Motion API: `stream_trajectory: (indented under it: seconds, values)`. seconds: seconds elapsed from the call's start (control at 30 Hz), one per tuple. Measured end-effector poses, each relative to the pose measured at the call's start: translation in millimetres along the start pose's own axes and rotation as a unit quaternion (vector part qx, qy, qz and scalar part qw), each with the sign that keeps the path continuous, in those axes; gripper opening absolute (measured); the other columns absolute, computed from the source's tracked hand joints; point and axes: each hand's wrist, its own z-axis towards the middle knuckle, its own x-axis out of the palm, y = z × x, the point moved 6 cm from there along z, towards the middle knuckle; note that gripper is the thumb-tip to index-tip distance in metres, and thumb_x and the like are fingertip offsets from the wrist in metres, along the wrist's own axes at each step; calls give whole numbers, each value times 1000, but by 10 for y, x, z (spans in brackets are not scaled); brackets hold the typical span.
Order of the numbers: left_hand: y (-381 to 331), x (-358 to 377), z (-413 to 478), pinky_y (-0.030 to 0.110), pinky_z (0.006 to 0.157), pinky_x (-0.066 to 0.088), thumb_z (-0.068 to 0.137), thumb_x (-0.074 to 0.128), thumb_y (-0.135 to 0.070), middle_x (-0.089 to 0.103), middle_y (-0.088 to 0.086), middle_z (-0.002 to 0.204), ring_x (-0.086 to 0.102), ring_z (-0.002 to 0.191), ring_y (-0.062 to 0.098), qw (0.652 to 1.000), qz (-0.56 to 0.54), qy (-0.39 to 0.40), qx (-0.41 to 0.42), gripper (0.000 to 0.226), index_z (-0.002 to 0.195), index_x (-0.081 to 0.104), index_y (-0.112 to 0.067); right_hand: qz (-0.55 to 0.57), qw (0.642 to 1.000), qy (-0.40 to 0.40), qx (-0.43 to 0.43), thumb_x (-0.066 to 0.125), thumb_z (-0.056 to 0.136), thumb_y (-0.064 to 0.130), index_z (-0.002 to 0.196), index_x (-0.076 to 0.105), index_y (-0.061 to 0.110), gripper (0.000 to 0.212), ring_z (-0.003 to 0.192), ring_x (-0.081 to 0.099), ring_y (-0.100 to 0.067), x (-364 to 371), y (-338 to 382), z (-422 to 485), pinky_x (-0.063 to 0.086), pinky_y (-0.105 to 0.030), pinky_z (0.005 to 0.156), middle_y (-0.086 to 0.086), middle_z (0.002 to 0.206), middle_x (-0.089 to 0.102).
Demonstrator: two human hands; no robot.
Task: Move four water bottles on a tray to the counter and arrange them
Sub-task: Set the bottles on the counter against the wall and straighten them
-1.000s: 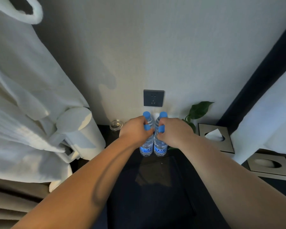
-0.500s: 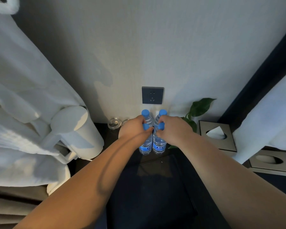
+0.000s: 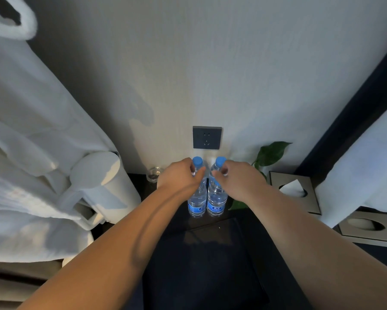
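Note:
Several clear water bottles with blue caps and blue labels stand upright in a tight cluster on the dark counter (image 3: 163, 220), close to the wall. The front left bottle (image 3: 197, 202) and the front right bottle (image 3: 217, 201) show their bodies and labels. Behind them rise the rear left bottle's cap (image 3: 197, 161) and the rear right bottle's cap (image 3: 220, 161). My left hand (image 3: 179, 177) curls around the left bottles' necks. My right hand (image 3: 239, 182) does the same on the right pair. Both hands hide the front caps. A dark tray (image 3: 210, 265) lies bare in front.
A white kettle (image 3: 103, 182) and a hanging white bathrobe (image 3: 20, 130) crowd the left. A small glass (image 3: 154, 174) stands left of the bottles under a wall outlet (image 3: 207, 138). A plant (image 3: 270, 153) and two tissue boxes (image 3: 293, 189) (image 3: 366, 227) are at the right.
Both hands have slid slightly toward the wall along the bottle necks. The front caps, visible between the fingers before, are now covered. The bottles have stayed in place.

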Motion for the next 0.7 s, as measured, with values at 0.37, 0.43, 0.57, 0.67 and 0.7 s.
stream_trajectory:
  seconds: [0.37, 0.43, 0.57, 0.67, 0.7]
  values:
    - [-123, -82, 398, 29, 58, 44, 84, 63, -50, 64, -6, 80, 62, 78, 18, 997, 19, 48, 65, 41, 121, 53, -34, -13, 1000, -26, 2, 59, 99, 43, 112, 48, 27, 23, 66, 54, -10, -219, 38, 348, 37, -29, 49, 7, 78, 53]
    - [-132, -19, 457, 30, 66, 46, 84, 66, -47, 67, -6, 92, 63, 90, 19, 994, 20, 72, 79, 42, 124, 58, -35, -17, 1000, -6, -2, 63, 98, 39, 122, 52, 28, 29, 73, 60, -15, -199, 43, 408, 45, -30, 55, 3, 89, 61]
    - [-97, 88, 562, 31, 74, 47, 87, 66, -39, 68, -3, 117, 61, 102, 20, 992, 35, 86, 88, 35, 122, 65, -36, -22, 999, 43, -5, 64, 97, 31, 125, 62, 28, 28, 93, 64, -21, -116, 13, 504, 56, -35, 77, -3, 114, 69]
    - [-80, 131, 618, 31, 74, 48, 88, 66, -41, 69, -1, 115, 61, 98, 22, 993, 30, 81, 83, 34, 121, 66, -35, -22, 999, 46, -11, 63, 98, 30, 127, 64, 27, 29, 97, 63, -22, -79, -9, 554, 55, -35, 80, -3, 118, 70]
    - [-83, 138, 634, 32, 73, 47, 88, 66, -42, 69, -1, 114, 61, 97, 22, 993, 28, 78, 85, 34, 122, 65, -34, -22, 999, 44, -14, 64, 99, 29, 127, 65, 26, 29, 98, 64, -22, -70, -14, 571, 53, -35, 79, -4, 118, 70]
